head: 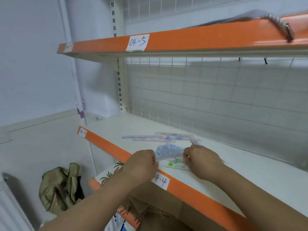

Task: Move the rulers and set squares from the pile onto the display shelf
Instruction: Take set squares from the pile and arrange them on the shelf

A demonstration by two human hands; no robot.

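Right now you are in the placing step: both hands are at the front edge of the display shelf [233, 165], the one whose orange lip carries the label 04-4 [160, 180]. Your right hand [201, 162] has its fingers curled onto the right end of a pale piece with a green dot [175, 164], which lies flat on the shelf just behind the lip. Your left hand [141, 164] is curled too, with its fingertips just beside the left end of that piece. The picture is too blurred to tell whether it pinches the piece or only hovers by it.

A blue patterned piece [168, 151], probably a set square, lies between your hands and a little further back, touching or overlapping the green-dotted one. Behind that, several long rulers [160, 137] already lie side by side, roughly parallel to the wire grid back panel [216, 97]. The source pile is not clearly in view.

Judging from this, part of the stock is already shelved. The next move calls for sliding the green-dotted piece back from the lip, squaring it with the others, then letting go without dragging the blue piece along.
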